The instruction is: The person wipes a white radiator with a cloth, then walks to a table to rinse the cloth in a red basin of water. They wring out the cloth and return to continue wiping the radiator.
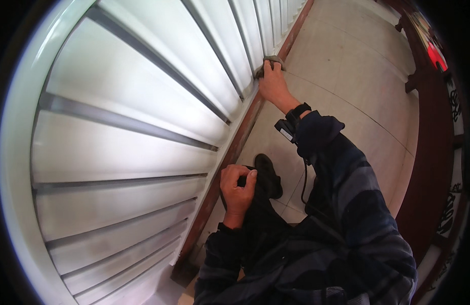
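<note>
My right hand [275, 87] is stretched forward and presses a bunched greyish-brown cloth [273, 60] against the foot of the white slatted panel [139, 84]. The cloth meets the panel's bottom ledge, just above a reddish-brown base strip [240, 143]. Nearer my body, my left hand [238, 185] is loosely curled over my dark-trousered knee, beside the same strip. No object shows in its fingers. A black strap with a small device [286, 127] sits on my right wrist.
Pale floor tiles [345, 76] run along the panel. To the right stands dark reddish-brown wooden furniture [425, 152], with a red item [436, 56] near its far end. My dark shoe [267, 175] rests on the floor near the strip. A black cable [304, 183] hangs from my right sleeve.
</note>
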`<action>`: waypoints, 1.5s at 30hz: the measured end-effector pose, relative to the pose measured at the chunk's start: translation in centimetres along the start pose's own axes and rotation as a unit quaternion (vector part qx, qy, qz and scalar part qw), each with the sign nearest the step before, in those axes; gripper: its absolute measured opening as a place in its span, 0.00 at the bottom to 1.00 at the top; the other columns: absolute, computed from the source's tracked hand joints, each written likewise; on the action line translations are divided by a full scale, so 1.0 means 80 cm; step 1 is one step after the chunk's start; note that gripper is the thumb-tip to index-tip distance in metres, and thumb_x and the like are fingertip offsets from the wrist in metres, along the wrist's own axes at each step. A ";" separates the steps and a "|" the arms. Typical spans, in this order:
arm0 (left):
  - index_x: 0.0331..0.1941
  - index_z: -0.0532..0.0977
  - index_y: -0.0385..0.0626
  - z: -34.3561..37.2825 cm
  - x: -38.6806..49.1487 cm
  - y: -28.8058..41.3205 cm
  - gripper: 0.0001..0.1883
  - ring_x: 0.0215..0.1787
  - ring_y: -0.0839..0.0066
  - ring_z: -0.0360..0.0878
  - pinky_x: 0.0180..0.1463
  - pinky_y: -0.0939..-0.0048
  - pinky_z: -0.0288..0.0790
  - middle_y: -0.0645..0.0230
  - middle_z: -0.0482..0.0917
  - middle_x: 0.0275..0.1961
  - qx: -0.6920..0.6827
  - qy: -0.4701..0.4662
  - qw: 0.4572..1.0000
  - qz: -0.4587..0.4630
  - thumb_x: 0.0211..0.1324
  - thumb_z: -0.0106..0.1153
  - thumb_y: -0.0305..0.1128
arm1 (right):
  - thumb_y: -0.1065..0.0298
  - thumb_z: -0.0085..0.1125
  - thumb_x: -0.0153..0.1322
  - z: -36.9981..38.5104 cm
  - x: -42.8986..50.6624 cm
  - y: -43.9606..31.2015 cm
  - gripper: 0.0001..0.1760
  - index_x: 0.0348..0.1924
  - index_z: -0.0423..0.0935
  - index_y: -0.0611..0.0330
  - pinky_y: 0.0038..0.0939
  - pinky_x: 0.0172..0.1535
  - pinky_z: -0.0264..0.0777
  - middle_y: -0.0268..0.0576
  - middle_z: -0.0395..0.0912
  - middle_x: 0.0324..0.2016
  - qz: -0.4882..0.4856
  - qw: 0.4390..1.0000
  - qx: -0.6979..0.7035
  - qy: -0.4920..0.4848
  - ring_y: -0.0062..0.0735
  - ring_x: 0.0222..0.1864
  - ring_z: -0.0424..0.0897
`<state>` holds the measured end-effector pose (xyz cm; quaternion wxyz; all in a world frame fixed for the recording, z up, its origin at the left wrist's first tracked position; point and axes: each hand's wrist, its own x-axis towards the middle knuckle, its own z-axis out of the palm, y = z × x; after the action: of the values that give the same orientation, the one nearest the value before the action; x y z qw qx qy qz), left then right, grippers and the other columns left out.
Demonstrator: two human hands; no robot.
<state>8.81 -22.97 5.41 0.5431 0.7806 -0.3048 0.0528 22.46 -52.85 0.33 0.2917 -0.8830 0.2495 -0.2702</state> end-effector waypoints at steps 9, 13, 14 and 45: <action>0.29 0.76 0.45 -0.017 -0.025 0.002 0.09 0.35 0.61 0.78 0.45 0.62 0.68 0.66 0.80 0.32 0.007 0.010 1.000 0.012 0.57 0.70 0.26 | 0.69 0.65 0.72 -0.005 -0.097 -0.052 0.33 0.68 0.65 0.69 0.53 0.52 0.80 0.69 0.66 0.59 -0.036 0.997 -0.035 -0.065 0.71 0.52 0.79; 0.29 0.76 0.45 -0.026 -0.041 0.005 0.09 0.35 0.61 0.77 0.44 0.63 0.68 0.66 0.80 0.31 0.014 0.015 1.000 0.000 0.57 0.70 0.27 | 0.71 0.65 0.71 -0.004 -0.132 -0.076 0.29 0.63 0.69 0.71 0.52 0.51 0.81 0.66 0.69 0.56 -0.092 0.991 -0.075 -0.067 0.68 0.52 0.80; 0.29 0.76 0.45 -0.029 -0.047 0.005 0.09 0.35 0.61 0.77 0.44 0.63 0.68 0.66 0.80 0.32 0.016 0.014 1.000 -0.001 0.58 0.70 0.27 | 0.71 0.65 0.71 -0.002 -0.141 -0.082 0.27 0.61 0.71 0.72 0.51 0.51 0.81 0.66 0.70 0.55 -0.108 0.986 -0.097 -0.081 0.67 0.52 0.80; 0.32 0.76 0.38 -0.078 -0.089 -0.017 0.09 0.36 0.69 0.77 0.44 0.67 0.72 0.64 0.79 0.32 0.024 0.047 0.998 -0.041 0.67 0.63 0.28 | 0.63 0.66 0.70 -0.071 -0.069 -0.049 0.32 0.65 0.73 0.67 0.48 0.63 0.71 0.66 0.79 0.56 -0.023 0.993 0.117 0.002 0.64 0.60 0.77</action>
<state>5.35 -14.22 3.86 0.5395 0.8021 -0.2449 0.0746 15.99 -48.96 4.97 0.3861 -0.8476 0.1969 -0.3061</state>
